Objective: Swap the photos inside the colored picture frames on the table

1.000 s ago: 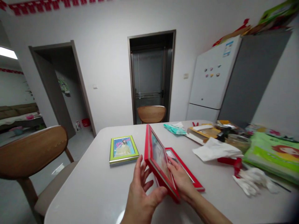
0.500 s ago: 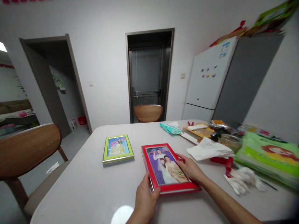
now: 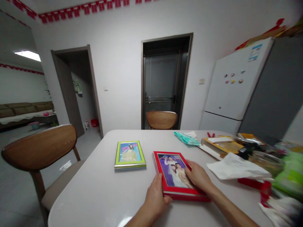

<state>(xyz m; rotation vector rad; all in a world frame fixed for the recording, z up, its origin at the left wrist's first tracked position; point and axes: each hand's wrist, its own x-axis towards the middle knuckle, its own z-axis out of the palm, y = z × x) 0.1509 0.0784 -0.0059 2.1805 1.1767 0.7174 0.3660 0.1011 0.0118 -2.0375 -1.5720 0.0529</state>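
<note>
A red picture frame (image 3: 175, 176) with a wedding photo lies tilted towards me at the table's near middle. Its edge looks thick and layered; whether a second frame sits beneath, I cannot tell. My left hand (image 3: 157, 195) grips its lower left corner, thumb along the near edge. At its right side, my right hand (image 3: 197, 175) holds on, the fingers reaching over the border onto the photo. To the left, apart from both hands, a yellow-green picture frame (image 3: 130, 155) lies face up with a photo of a person in a pale dress.
The white table (image 3: 94, 189) carries clutter on the right: a white paper sheet (image 3: 236, 167), a teal packet (image 3: 187, 138), a red strip (image 3: 266, 192), white gloves or cloth (image 3: 284, 209) and a green package (image 3: 290, 173). Wooden chairs stand left (image 3: 44, 145) and at the far side (image 3: 161, 119).
The view has swung left and up, so everything sits further right. My left thumb has slid from the red frame's face to its near edge. My right fingers reach further over the photo.
</note>
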